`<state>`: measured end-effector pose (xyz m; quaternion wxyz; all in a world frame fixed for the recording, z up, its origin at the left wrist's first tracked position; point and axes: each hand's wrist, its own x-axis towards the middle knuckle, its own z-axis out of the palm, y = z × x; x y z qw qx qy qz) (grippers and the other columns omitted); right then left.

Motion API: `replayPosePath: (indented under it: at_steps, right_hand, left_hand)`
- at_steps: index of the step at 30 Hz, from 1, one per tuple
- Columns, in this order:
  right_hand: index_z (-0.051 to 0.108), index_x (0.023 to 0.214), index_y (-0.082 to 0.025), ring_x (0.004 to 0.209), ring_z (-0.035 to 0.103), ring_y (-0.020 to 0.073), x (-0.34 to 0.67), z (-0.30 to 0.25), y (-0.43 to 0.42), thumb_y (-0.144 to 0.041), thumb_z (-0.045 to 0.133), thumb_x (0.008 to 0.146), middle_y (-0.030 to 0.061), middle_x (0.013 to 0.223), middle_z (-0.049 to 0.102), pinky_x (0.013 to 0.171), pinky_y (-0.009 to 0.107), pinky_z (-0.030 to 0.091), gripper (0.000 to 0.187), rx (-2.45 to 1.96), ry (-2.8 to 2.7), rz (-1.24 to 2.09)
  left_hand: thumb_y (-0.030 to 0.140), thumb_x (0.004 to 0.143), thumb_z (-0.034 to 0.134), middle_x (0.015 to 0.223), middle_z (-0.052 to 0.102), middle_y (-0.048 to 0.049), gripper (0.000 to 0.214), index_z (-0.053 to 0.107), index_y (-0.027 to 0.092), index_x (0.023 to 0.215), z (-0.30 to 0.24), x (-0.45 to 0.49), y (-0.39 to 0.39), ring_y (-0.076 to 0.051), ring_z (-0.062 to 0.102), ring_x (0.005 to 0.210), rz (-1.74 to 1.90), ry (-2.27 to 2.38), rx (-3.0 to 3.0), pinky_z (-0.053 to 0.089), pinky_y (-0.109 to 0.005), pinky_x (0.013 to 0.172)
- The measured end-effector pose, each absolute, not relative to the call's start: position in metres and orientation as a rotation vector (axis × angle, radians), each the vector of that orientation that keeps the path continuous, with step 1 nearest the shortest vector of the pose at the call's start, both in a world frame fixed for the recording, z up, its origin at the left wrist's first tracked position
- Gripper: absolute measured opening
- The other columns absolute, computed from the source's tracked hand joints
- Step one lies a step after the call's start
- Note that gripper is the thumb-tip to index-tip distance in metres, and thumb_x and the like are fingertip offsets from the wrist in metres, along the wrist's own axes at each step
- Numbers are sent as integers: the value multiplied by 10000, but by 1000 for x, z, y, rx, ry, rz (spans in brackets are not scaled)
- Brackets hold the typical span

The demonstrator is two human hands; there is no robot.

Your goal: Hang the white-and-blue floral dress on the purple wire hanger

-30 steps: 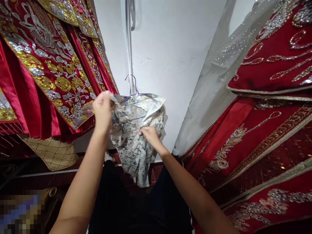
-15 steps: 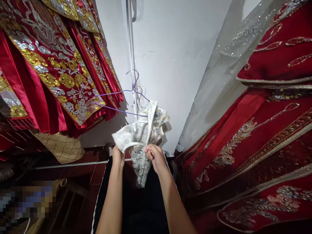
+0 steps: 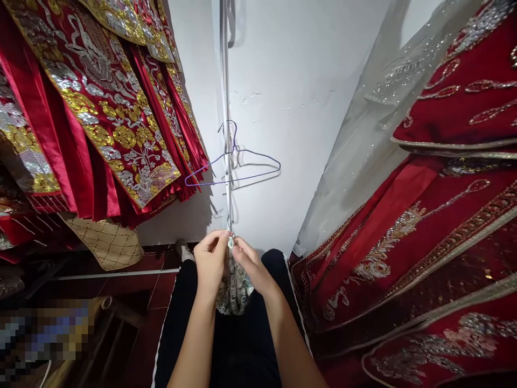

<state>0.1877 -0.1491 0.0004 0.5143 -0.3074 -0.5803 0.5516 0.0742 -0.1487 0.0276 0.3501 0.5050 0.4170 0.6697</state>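
My left hand [image 3: 212,258] and my right hand [image 3: 249,260] are close together in front of my body, both pinching the top edge of a pale floral patterned garment [image 3: 234,288]. The cloth hangs bunched below my fingers, against my black trousers [image 3: 238,345]. Above my hands a thin purple wire hanger [image 3: 232,164] hangs bare on a metal rail [image 3: 226,97] fixed to the white wall.
Red garments with gold and silver embroidery [image 3: 97,102] hang at the left. More red embroidered robes [image 3: 424,242] and a sheer sequinned white cloth [image 3: 363,140] fill the right. A tan quilted piece [image 3: 103,240] hangs low at the left above the dark red floor.
The floral garment has come off the purple hanger, which now hangs bare. Both my hands have dropped lower and drawn together, gathering the cloth in front of my body.
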Motion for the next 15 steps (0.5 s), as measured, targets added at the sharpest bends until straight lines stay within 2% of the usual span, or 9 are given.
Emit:
replayPosePath:
  at_steps: [2, 4, 7, 10, 13, 15]
  right_hand:
    - [600, 1006, -255, 920, 591, 213, 184, 3, -149, -434, 681, 832, 30, 936, 618, 825, 321, 469, 261, -684, -1397, 1395]
    - [600, 955, -239, 868, 589, 199, 185, 6, -144, -321, 724, 777, 16, 894, 616, 792, 308, 468, 232, -687, -1433, 1436]
    - [614, 877, -209, 747, 554, 163, 195, 18, -131, -207, 663, 766, -3, 808, 599, 698, 280, 437, 122, -734, -1552, 1406]
    - [626, 771, -184, 662, 512, 137, 210, 35, -120, -178, 621, 765, -11, 714, 569, 630, 260, 392, 11, -735, -1672, 1290]
    - [664, 770, -181, 673, 549, 144, 223, 53, -110, -151, 601, 742, 5, 730, 614, 638, 261, 409, 75, -693, -1709, 1188]
    - [690, 816, -188, 741, 592, 160, 229, 64, -100, -128, 564, 726, 22, 808, 657, 687, 270, 438, 166, -676, -1686, 1057]
  left_hand:
    - [359, 839, 698, 809, 696, -38, 184, 734, 182, 809, 29, 73, -149, -189, 633, 800, 1777, 1073, 1327, 491, -289, 740]
    - [367, 857, 678, 818, 695, -40, 191, 737, 188, 832, 29, 68, -146, -189, 631, 797, 1768, 1078, 1362, 489, -290, 734]
    - [388, 901, 615, 891, 693, -56, 229, 744, 199, 910, 28, 57, -137, -200, 629, 845, 1673, 1082, 1503, 482, -299, 769]
    - [401, 931, 563, 989, 678, -80, 268, 744, 204, 933, 27, 48, -129, -225, 619, 948, 1561, 1032, 1655, 470, -316, 845]
    - [455, 978, 445, 977, 673, -84, 387, 727, 195, 935, 23, 44, -128, -230, 606, 935, 1340, 904, 1717, 460, -331, 880]
    - [507, 976, 411, 874, 666, -69, 446, 702, 182, 888, 16, 42, -131, -223, 591, 838, 1105, 846, 1756, 464, -325, 815]
